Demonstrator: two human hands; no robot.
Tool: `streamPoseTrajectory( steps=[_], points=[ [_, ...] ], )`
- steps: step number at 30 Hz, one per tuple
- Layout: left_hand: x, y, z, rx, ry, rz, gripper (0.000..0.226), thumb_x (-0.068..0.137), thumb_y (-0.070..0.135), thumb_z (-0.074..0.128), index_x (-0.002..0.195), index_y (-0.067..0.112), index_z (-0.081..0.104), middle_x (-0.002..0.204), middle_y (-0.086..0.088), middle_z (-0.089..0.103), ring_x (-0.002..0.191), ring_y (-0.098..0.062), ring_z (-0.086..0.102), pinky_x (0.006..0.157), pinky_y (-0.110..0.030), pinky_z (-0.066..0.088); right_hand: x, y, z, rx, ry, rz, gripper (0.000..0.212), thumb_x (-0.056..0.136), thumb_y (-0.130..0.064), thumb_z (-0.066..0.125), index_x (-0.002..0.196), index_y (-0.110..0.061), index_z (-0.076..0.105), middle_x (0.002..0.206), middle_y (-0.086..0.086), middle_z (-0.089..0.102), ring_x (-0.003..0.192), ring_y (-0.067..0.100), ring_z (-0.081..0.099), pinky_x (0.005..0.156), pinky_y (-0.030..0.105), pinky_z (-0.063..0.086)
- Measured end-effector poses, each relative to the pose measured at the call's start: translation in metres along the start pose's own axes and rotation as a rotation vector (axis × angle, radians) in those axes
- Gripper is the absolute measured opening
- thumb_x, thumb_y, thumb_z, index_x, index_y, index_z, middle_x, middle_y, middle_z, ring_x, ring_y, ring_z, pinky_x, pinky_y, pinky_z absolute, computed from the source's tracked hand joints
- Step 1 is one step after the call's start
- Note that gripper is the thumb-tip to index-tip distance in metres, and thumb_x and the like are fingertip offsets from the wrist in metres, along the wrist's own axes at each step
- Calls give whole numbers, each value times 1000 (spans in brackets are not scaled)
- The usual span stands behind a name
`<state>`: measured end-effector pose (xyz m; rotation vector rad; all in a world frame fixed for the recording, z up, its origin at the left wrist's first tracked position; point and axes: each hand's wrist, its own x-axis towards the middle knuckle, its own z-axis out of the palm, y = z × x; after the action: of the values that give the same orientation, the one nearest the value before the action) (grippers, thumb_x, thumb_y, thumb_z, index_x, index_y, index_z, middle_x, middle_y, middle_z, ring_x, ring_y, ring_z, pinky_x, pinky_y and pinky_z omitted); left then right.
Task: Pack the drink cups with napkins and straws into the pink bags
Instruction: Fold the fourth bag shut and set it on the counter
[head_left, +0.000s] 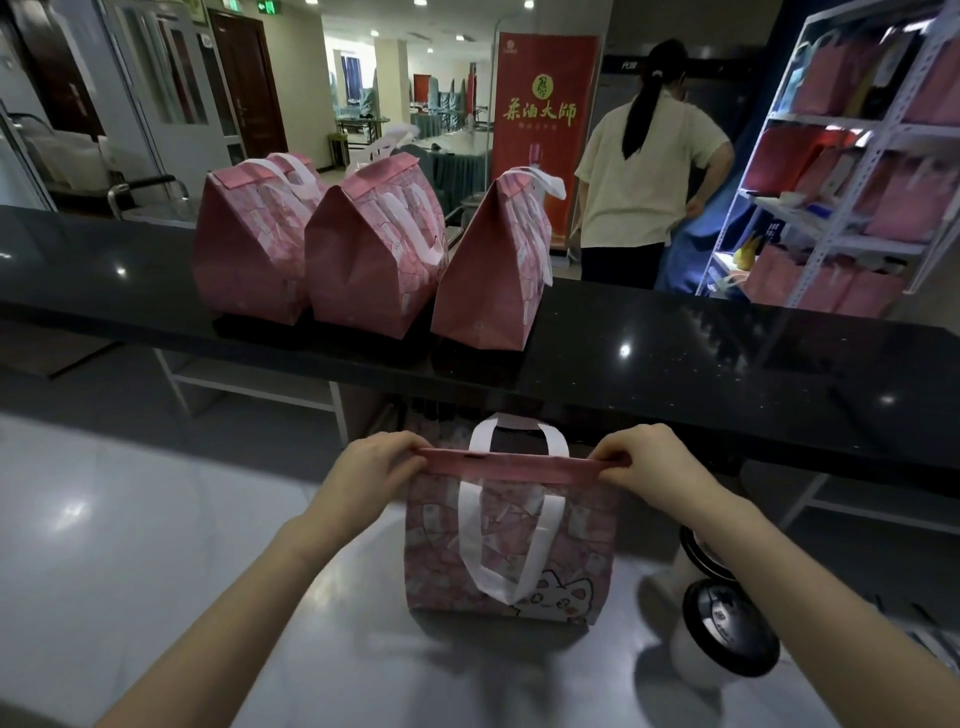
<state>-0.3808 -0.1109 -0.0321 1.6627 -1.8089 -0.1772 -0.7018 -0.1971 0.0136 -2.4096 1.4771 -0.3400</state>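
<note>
Three counter bags (374, 249) (fourth bag (571, 540) nearer)

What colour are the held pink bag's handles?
White fabric handles on the pink patterned bag, head view.

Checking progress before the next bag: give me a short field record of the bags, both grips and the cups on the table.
bag in work: pink bag upright on the table, top folded flat
left grip: pinches the folded top at its left end
right grip: pinches the folded top at its right end
packed row: three closed pink bags on the black counter
cups: two black-lidded cups on the table, right of the bag
bag contents: hidden
</note>
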Motion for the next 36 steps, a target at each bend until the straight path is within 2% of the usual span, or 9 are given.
streamPoseTrajectory(
  steps=[3, 6, 9, 13, 16, 21, 28, 31, 36],
  points=[
    [-9, 1, -4, 45, 61, 11, 8, 89, 19, 68, 95, 20, 73, 75, 18, 58, 72, 1, 50, 70, -9, 34, 6, -9, 5, -29, 30, 14, 19, 80, -15, 72, 76, -33, 72, 71, -20, 63, 75, 2, 62, 70, 23, 53],
    [-21, 2, -9, 83, 118, 50, 6, 86, 18, 72, 91, 17, 75, 76, 8, 68, 73, -10, 58, 77, -19, 39, 10, -19, 12, -16, 87, 25, 19, 80, -13, 70, 78, -32, 73, 74, -17, 64, 78, 7, 63, 72, 25, 53],
    [-37, 3, -13, 81, 157, 71, 5, 81, 16, 76, 86, 17, 75, 73, 4, 70, 71, -16, 62, 79, -33, 48, 6, -32, 24, 25, 180, 51, 19, 85, -15, 66, 97, -28, 71, 91, -10, 66, 90, 12, 63, 76, 25, 50],
    [-60, 10, -15, -19, 217, 93, 4, 73, 19, 74, 75, 17, 74, 65, 7, 66, 63, -14, 60, 72, -36, 49, -15, -55, 47, 70, 264, 110, 52, 87, -29, 68, 136, -25, 49, 140, -6, 45, 125, 14, 46, 98, 27, 38],
    [-82, 25, -10, -176, 232, 121, 8, 74, 26, 73, 75, 18, 73, 69, 12, 67, 66, -10, 61, 76, -35, 47, -60, -78, 73, 290, 335, 111, 55, 86, -40, 65, 137, -27, 47, 138, -9, 41, 126, 7, 41, 102, 23, 33],
    [-119, 23, 3, -503, 86, 115, 24, 77, 32, 71, 99, 23, 69, 97, 10, 63, 94, -6, 61, 84, -18, 44, -144, -103, 134, 417, 267, 107, 49, 85, -55, 54, 131, -49, 40, 140, -16, 38, 132, -9, 29, 103, 3, 19],
    [-153, -33, 47, -473, -139, -112, 83, 73, 24, 74, 146, 21, 36, 144, 5, 44, 132, -5, 41, 105, -12, 32, -162, -113, 187, 500, 133, 209, 69, 87, -51, 61, 144, -50, 23, 150, -15, 26, 137, -1, 27, 108, 20, 25],
    [-167, -41, 63, -469, -122, -140, 89, 74, 16, 79, 148, 31, 30, 142, 6, 46, 127, -3, 46, 98, -11, 38, -153, -120, 207, 616, 130, 281, 87, 83, -45, 69, 147, -51, 11, 144, -10, 35, 127, 4, 38, 104, 24, 36],
    [-187, -34, 73, -480, -122, -208, 93, 75, 9, 76, 148, 37, 27, 116, 1, 41, 104, -1, 51, 88, -21, 49, -154, -125, 229, 661, 280, 350, 91, 81, -32, 70, 144, -58, 10, 120, -13, 56, 100, -3, 56, 77, 7, 43]
  ],
)
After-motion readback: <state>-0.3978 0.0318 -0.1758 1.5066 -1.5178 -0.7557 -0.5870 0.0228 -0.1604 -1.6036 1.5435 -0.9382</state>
